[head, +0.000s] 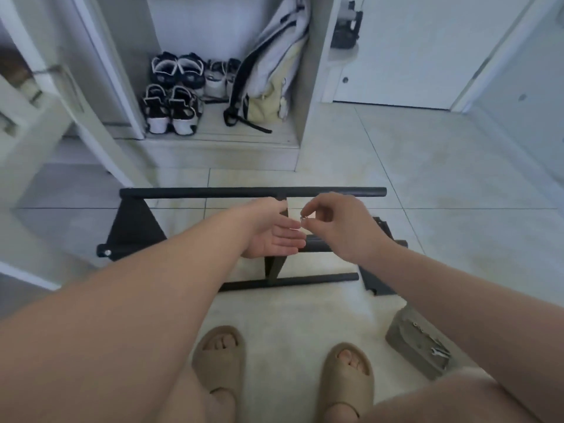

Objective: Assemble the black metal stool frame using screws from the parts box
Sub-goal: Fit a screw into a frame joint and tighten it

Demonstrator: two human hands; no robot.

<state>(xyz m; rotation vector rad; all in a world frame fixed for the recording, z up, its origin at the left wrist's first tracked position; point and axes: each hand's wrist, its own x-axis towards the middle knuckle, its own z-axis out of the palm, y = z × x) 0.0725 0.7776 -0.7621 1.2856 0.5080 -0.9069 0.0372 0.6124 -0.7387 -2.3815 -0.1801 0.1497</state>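
Pinching a small screw (303, 219), the right hand (338, 227) hovers over the flat-open left hand (274, 236); loose grip risks dropping it.

Black metal stool frame (253, 192), partly joined, flat on tiled floor (457, 178): parallel tubes, triangular plate at left end. Grey parts box (409, 337) near frame's right end, small silvery hardware inside. Small silvery fastener (303, 219) pinched by right hand (338, 227) above frame.
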